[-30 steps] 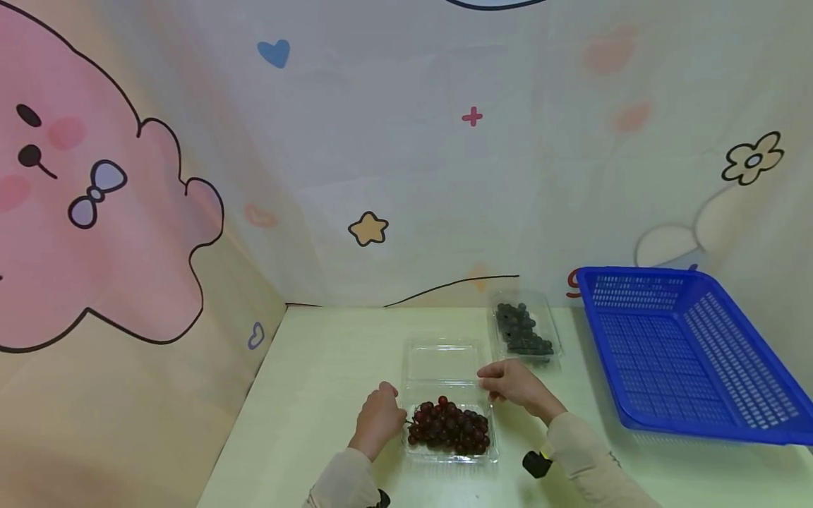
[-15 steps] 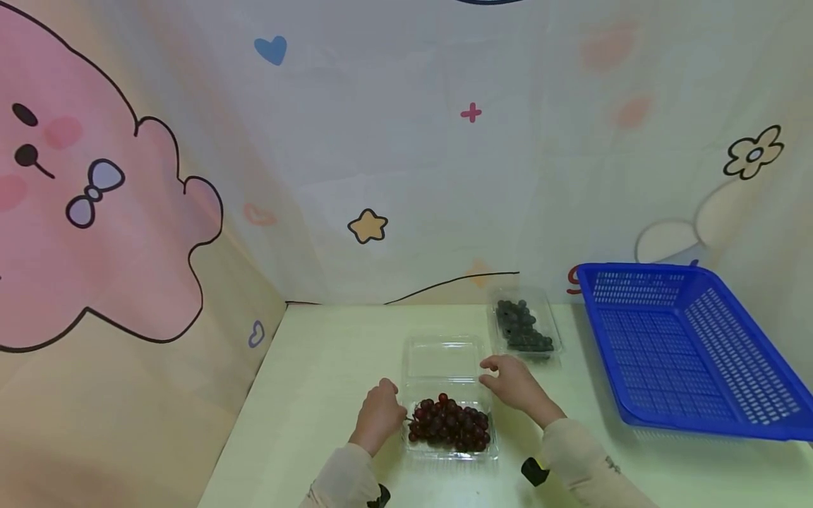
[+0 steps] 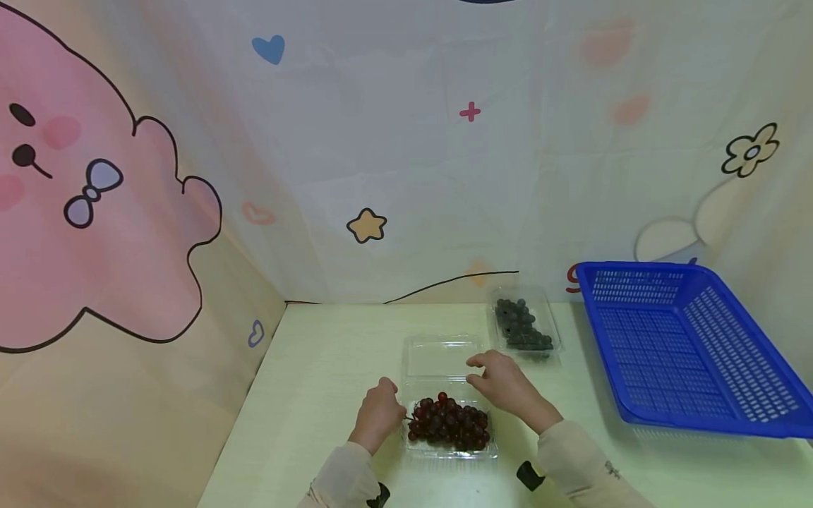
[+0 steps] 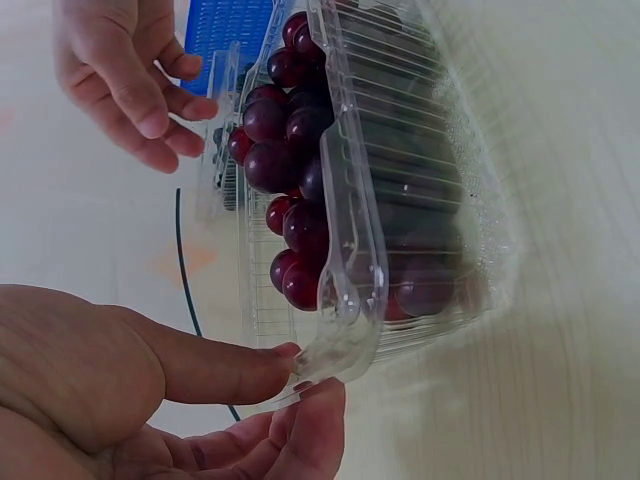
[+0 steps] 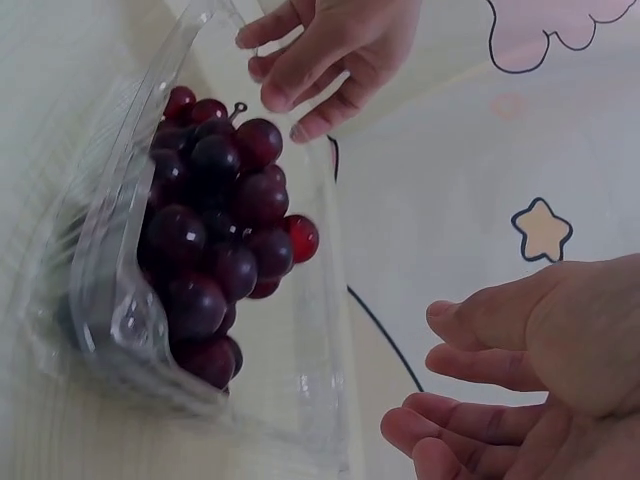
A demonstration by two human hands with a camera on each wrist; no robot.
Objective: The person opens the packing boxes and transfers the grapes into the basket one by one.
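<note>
A clear plastic clamshell container (image 3: 449,455) stands on the table with its lid (image 3: 438,360) laid back, away from the person. Dark red grapes (image 3: 447,425) fill its base in a bunch. At the container's left side, my left hand (image 3: 377,415) pinches the rim corner between thumb and fingers (image 4: 235,375), as the left wrist view shows. My right hand (image 3: 504,384) hovers near the right end of the lid and hinge, thumb and fingers apart. Nothing lies between the right hand's fingers (image 5: 480,320).
Behind and to the right, a second clear container (image 3: 554,331) holds dark grapes (image 3: 521,324). A large blue plastic basket (image 3: 673,367) stands at the right. A printed cloth (image 3: 419,155) hangs behind the table (image 3: 317,374).
My right hand has let go of the container's right edge, spread its fingers and moved slightly left over the lid. The left hand has stayed at the left rim.
</note>
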